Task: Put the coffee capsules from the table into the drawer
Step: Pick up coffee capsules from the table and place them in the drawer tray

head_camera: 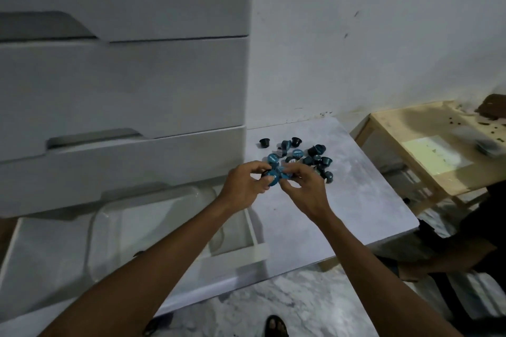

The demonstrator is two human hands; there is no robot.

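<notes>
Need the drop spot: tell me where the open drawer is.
Head view, lower left: the open drawer juts from the white cabinet, under the left hand, beside the table.

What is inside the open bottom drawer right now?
The open drawer holds a clear plastic container, and no capsules show in it. The left forearm crosses the drawer's near part and hides what lies beneath. The capsules sit on the table.

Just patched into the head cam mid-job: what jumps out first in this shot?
Both hands meet at centre frame, the left hand and right hand pinching a small bunch of blue-topped coffee capsules above the grey table. Just behind them a loose pile of dark capsules lies on the table near the wall. Lower left, the open drawer holds a clear plastic bin.
</notes>
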